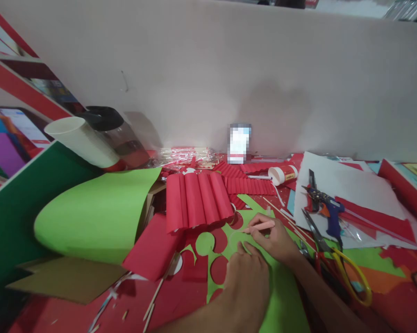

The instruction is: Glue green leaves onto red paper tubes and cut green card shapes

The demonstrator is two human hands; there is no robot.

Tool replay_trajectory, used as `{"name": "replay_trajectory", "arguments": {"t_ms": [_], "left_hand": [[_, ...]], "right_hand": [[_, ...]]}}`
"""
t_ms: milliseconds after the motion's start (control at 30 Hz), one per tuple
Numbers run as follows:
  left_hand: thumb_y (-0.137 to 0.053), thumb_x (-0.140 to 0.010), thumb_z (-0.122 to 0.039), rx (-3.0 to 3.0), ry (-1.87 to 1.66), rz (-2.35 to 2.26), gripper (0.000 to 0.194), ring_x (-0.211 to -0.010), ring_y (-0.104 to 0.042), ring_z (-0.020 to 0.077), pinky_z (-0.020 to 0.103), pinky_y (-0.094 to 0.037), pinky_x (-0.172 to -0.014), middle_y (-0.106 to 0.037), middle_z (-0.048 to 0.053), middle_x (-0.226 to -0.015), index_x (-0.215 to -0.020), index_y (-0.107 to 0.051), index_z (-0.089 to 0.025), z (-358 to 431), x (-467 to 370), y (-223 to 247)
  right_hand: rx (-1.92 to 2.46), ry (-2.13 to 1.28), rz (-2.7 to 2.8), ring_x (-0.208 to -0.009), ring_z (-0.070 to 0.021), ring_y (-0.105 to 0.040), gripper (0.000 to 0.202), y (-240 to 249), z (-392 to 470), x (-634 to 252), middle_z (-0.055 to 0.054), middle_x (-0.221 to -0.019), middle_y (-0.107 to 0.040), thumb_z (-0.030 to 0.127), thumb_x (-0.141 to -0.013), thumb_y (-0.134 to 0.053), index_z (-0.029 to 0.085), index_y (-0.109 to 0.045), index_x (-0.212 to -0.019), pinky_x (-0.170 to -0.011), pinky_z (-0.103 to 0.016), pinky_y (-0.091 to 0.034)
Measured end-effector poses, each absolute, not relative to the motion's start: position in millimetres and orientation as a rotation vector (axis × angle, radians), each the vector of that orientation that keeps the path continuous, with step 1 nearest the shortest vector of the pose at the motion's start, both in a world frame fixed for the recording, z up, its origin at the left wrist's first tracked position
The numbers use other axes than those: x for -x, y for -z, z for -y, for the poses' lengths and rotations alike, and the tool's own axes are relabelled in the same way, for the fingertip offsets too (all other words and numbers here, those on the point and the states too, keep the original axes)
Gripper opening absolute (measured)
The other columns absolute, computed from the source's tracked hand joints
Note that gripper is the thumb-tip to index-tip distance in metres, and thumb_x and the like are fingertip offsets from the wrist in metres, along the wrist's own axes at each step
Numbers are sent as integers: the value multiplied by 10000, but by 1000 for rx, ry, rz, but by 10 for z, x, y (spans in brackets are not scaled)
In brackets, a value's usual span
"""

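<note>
My right hand [272,236] is closed around a pink pencil [262,226], its tip touching a green sheet [284,296] beside a faint round outline. My left hand [248,277] lies on the same sheet just nearer to me, fingers bent and pointing forward; what its fingertips press on, other than the sheet, is hidden. Several round holes run down the sheet's left side, with red showing through. A cut green circle [205,243] rests left of the holes. Folded red paper [197,201] stands behind it, and pleated red strips [248,186] lie farther back.
Scissors with yellow handles [352,277] and a blue glue gun [333,212] lie on the right, near white sheets [354,178]. A rolled green sheet [93,212], a paper cup [83,141] and cardboard [69,277] are on the left. A phone [239,143] leans on the wall.
</note>
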State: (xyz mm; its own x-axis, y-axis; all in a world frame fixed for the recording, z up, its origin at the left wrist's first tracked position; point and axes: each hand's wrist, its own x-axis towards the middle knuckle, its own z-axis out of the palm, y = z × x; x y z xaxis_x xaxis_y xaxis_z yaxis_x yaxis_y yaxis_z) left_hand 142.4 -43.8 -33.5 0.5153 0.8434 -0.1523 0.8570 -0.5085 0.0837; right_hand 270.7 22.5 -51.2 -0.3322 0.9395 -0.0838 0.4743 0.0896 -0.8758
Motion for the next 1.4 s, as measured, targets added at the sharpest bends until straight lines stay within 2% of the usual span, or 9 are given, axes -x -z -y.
{"name": "replay_trajectory", "arguments": {"t_ms": [167,300,567,800,1033,1167,1267,1400], "left_hand": [[-571,-899,-124,-2484,240,-1462,360,-791,-704,267,303,-513,-603,-728,245,-983,-1232,-695,-66,364,-1384,217],[-527,-923,-121,-2388,333,-1440,287,-769,-698,249,270,-494,-578,-720,198,-874,-1112,-737,-70,301,-1362,124],[-529,-917,-138,-2411,298,-1481,357,-828,-699,281,288,-487,-590,-696,279,-1105,-1221,-701,-67,380,-1437,215],[-526,-919,-120,-2385,321,-1480,343,-798,-708,261,270,-489,-586,-713,268,-1063,-1202,-712,-65,346,-1438,193],[-495,-912,-78,-2369,442,-1469,385,-761,-721,250,276,-519,-581,-711,273,-1100,-1244,-688,-54,330,-1446,122],[-526,-906,-95,-2392,388,-1479,382,-770,-716,244,257,-501,-572,-704,279,-1082,-1254,-674,-47,322,-1433,135],[-524,-906,-101,-2379,378,-1479,356,-752,-707,238,265,-499,-584,-711,258,-1017,-1217,-690,-49,309,-1416,130],[-522,-898,-106,-2385,401,-1452,310,-740,-697,243,283,-502,-600,-709,214,-880,-1131,-721,-61,282,-1384,77]], "right_hand": [[1406,-1147,1860,-677,-180,-683,105,539,-230,-2723,-37,-791,-722,149,-823,-584,185,-663,-764,-662,-261,-550],[1408,-1164,1851,-626,-160,-661,89,552,-230,-2723,-15,-767,-717,139,-817,-583,196,-639,-780,-632,-245,-534],[1419,-1142,1857,-617,-152,-665,88,544,-228,-2738,-4,-751,-721,141,-820,-587,204,-636,-783,-613,-228,-515],[1407,-1157,1882,-719,-176,-716,103,540,-241,-2741,-17,-783,-747,140,-827,-585,196,-649,-769,-604,-223,-500],[1411,-1151,1879,-690,-166,-702,96,530,-228,-2746,0,-751,-747,126,-817,-594,198,-611,-756,-576,-219,-471],[1422,-1128,1897,-645,-156,-673,113,529,-218,-2749,8,-715,-725,119,-809,-596,200,-601,-731,-555,-217,-450],[1411,-1134,1856,-695,-167,-690,117,497,-211,-2745,-8,-749,-727,150,-840,-590,198,-614,-736,-600,-222,-481],[1396,-1046,1800,-837,-197,-710,159,398,-216,-2775,-36,-889,-752,264,-939,-547,210,-671,-854,-750,-262,-534]]}}
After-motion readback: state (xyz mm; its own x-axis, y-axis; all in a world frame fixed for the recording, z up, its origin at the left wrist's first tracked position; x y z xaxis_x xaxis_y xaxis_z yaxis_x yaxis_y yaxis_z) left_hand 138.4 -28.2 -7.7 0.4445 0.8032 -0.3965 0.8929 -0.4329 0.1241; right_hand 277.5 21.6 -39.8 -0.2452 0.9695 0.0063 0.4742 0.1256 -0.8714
